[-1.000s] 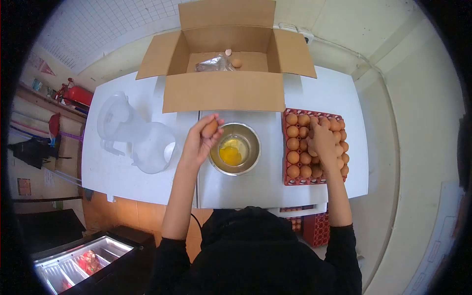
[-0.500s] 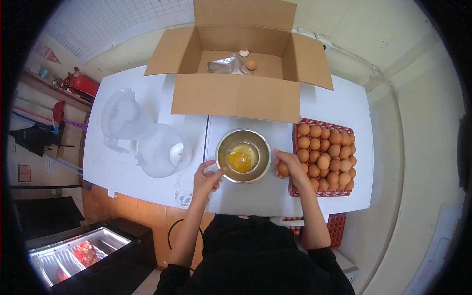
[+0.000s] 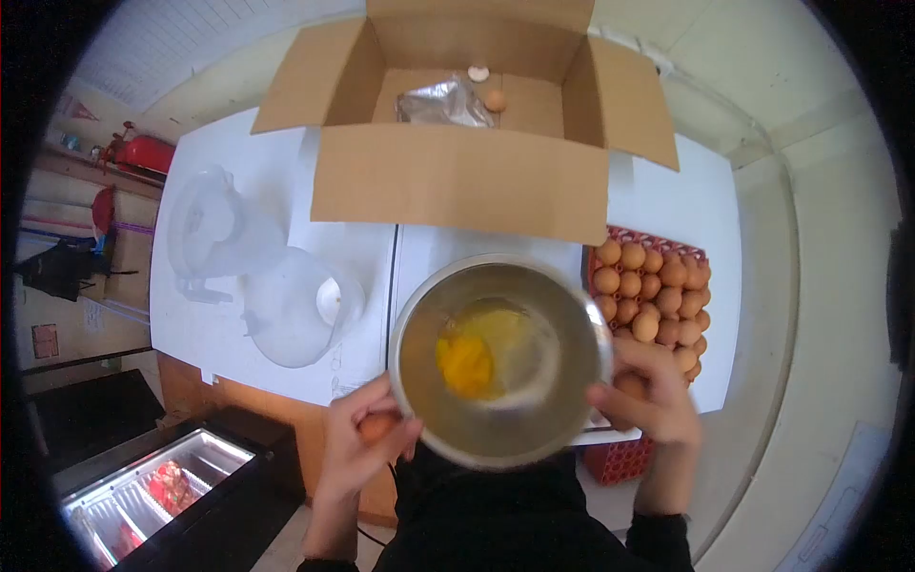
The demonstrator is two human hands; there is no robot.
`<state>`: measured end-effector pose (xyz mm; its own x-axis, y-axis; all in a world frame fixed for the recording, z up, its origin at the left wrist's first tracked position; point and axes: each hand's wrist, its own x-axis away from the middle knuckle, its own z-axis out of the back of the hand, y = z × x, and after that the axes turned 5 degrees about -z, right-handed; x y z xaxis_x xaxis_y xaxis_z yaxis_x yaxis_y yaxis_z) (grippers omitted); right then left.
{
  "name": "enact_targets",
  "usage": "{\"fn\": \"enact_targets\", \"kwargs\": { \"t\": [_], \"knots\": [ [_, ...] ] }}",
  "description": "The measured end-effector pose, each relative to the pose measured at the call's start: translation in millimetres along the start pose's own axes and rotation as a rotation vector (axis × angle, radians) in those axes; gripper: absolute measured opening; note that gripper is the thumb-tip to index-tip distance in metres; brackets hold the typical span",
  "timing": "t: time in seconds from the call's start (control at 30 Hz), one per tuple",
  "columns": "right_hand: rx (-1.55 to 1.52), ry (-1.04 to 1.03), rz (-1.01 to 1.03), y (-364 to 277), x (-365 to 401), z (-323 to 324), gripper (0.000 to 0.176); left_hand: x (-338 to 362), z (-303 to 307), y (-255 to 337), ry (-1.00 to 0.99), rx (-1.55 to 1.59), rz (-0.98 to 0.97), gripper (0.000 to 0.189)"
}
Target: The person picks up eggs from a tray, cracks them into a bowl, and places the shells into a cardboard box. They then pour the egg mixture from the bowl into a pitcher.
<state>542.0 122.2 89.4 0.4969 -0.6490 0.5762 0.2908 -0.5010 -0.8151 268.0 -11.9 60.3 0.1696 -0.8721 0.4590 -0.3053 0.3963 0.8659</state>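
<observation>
A steel mixing bowl (image 3: 434,419) is raised off the table close to my head, between both hands and slightly tilted. Cracked egg (image 3: 467,365), yolk and clear white, lies inside towards its left. My left hand (image 3: 357,443) grips the lower left rim, with a brown egg (image 3: 378,425) tucked in its fingers. On the right side, my right hand (image 3: 662,396) holds the rim with thumb and fingers, and another brown egg (image 3: 631,386) shows in its grasp. Beyond that hand, a red egg tray (image 3: 634,235) full of brown eggs stands partly covered.
An open cardboard box (image 3: 457,181) at the back holds a silvery bag (image 3: 443,103), a whole egg (image 3: 495,100) and a piece of eggshell (image 3: 478,73). Two translucent plastic jugs (image 3: 286,315) (image 3: 205,229) are at left. A lit display case (image 3: 181,486) stands lower left.
The bowl has come up off the table towards my head, now gripped by both hands. Its contents have shifted left. An egg has become visible in my left hand.
</observation>
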Motion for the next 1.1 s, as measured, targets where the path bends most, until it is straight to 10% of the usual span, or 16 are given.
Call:
{"fn": "enact_targets", "kwargs": {
  "t": [0.13, 0.27, 0.37, 0.93, 1.1],
  "knots": [
    [0.141, 0.023, 0.488, -12.9, 32.1, 17.7, 0.027, 36.3, 10.9, 21.3, -0.083, -0.083, -0.280, 0.058],
    [0.063, -0.126, 0.733, -5.8, 38.3, 27.9, 0.026, 41.3, 24.2, 47.1, -0.397, 0.105, -0.220, 0.034],
    [0.069, -0.128, 0.754, -4.4, 38.8, 28.7, 0.025, 46.2, -8.3, 32.4, 0.071, 0.249, -0.482, 0.054],
    [0.179, -0.060, 0.760, -1.3, 33.9, 28.2, 0.024, 35.3, 10.0, 40.7, -0.074, 0.143, -0.338, 0.064],
    [0.392, 0.111, 0.375, 19.3, -2.9, 18.2, 0.024, 5.9, 14.7, 10.9, -0.053, -0.122, -0.137, 0.066]
  ]
}}
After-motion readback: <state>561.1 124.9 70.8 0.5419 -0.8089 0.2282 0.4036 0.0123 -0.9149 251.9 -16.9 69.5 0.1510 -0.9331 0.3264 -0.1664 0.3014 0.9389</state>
